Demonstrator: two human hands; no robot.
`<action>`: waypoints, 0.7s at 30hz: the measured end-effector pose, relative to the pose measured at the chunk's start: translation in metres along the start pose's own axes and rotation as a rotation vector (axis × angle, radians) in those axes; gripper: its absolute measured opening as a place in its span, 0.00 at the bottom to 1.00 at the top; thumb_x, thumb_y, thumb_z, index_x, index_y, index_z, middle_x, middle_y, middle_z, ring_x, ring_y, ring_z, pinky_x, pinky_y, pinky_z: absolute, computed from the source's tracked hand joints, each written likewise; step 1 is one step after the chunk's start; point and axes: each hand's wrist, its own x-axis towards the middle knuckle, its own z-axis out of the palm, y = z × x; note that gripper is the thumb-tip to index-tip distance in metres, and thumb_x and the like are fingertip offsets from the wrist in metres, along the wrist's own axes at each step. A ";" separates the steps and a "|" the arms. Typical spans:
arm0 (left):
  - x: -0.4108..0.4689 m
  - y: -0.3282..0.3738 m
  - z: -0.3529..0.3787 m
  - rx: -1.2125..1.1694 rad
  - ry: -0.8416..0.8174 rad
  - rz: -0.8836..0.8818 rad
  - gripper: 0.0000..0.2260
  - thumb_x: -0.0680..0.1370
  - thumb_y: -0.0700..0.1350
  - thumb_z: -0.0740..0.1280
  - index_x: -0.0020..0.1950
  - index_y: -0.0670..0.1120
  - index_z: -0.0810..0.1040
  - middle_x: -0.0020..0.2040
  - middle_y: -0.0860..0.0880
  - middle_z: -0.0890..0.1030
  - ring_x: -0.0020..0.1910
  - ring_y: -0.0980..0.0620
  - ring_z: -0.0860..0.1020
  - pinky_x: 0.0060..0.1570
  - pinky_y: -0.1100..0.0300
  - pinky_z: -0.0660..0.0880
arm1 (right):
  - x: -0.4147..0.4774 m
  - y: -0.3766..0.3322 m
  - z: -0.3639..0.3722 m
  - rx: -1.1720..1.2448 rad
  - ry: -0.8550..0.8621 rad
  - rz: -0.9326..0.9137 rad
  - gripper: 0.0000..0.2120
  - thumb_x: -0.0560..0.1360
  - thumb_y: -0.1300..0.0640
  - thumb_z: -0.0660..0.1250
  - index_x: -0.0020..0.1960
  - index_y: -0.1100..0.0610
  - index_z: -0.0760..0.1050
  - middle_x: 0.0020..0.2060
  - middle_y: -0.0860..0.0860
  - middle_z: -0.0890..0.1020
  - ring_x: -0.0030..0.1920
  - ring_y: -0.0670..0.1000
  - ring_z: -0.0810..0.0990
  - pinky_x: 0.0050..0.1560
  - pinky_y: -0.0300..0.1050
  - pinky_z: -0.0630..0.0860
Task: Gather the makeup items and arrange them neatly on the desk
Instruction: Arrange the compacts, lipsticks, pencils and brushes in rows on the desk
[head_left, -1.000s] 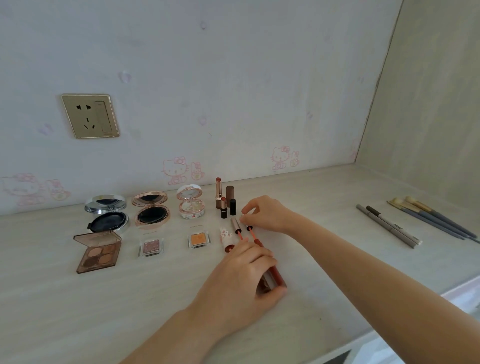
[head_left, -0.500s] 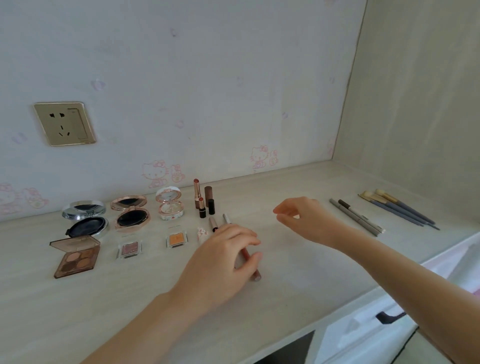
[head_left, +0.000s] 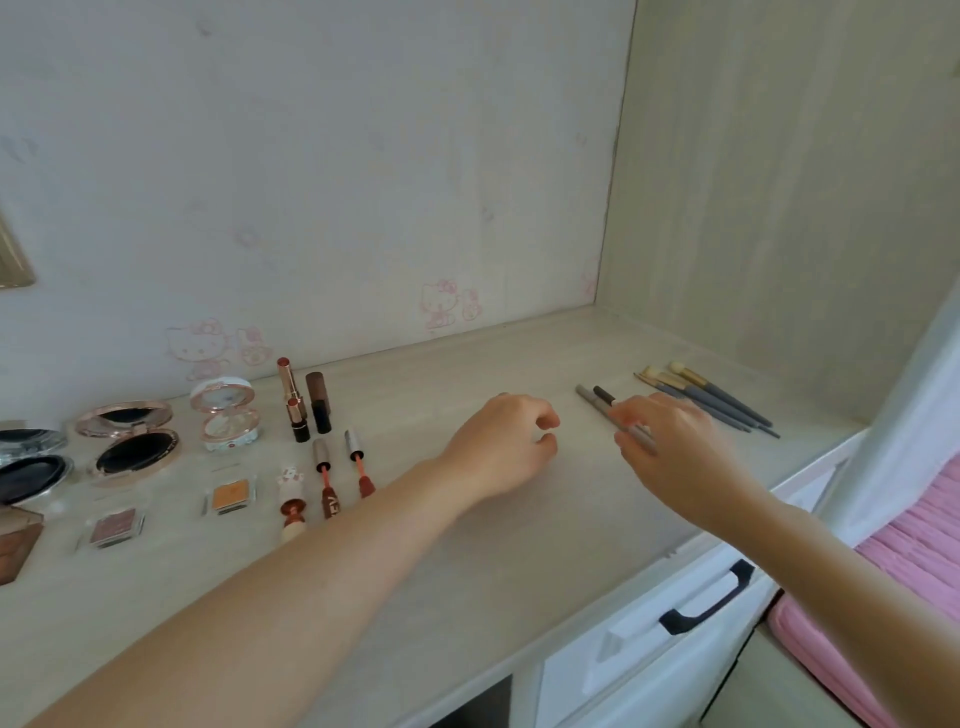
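Closest to me is the white drawer with the black handle (head_left: 707, 597), then the pale desk (head_left: 467, 571), where both arms stretch out toward the right side

The left hand (head_left: 501, 447) hangs just above bare desk with its fingers loosely curled and nothing in it, so I'd guess it's only tagging along as a helper. The right hand (head_left: 675, 457) is on the near end of the 2 pencils (head_left: 595, 397). Its fingers come down over them, but it's blurry, so I honestly can't tell if it has pinched one or is only touching

Over on the left the sorted stuff sits in tidy rows by type, which looks like the whole plan: 3 lip tubes (head_left: 326, 488) lying side by side, small eyeshadow pans (head_left: 228, 493) next to them, open compacts (head_left: 135, 441) behind, and 3 lipsticks (head_left: 318, 402) standing upright near the wall

The pencils and the brushes (head_left: 717, 400) beyond them lie well apart from that group, so I reckon they're the leftovers to bring over next

Thin round pencils roll easily, so grabbing both together might be fiddly
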 end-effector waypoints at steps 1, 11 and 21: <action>0.011 0.001 0.005 -0.012 -0.010 -0.013 0.14 0.78 0.44 0.62 0.62 0.46 0.77 0.62 0.50 0.78 0.64 0.51 0.72 0.63 0.58 0.69 | 0.000 0.006 0.000 -0.016 0.004 0.016 0.13 0.78 0.54 0.62 0.62 0.53 0.75 0.55 0.50 0.78 0.57 0.51 0.73 0.52 0.39 0.67; 0.087 0.000 0.043 -0.052 -0.028 -0.129 0.24 0.79 0.50 0.62 0.74 0.44 0.65 0.72 0.43 0.69 0.73 0.45 0.63 0.71 0.55 0.61 | -0.002 0.037 0.014 -0.115 0.024 0.037 0.11 0.79 0.49 0.60 0.57 0.50 0.77 0.55 0.47 0.75 0.56 0.50 0.70 0.56 0.42 0.70; 0.094 -0.010 0.054 -0.014 -0.044 -0.090 0.21 0.79 0.51 0.62 0.71 0.46 0.69 0.68 0.43 0.72 0.69 0.44 0.67 0.69 0.52 0.64 | -0.002 0.041 0.021 -0.105 0.028 0.007 0.10 0.79 0.49 0.60 0.58 0.49 0.74 0.53 0.45 0.74 0.52 0.47 0.70 0.50 0.39 0.69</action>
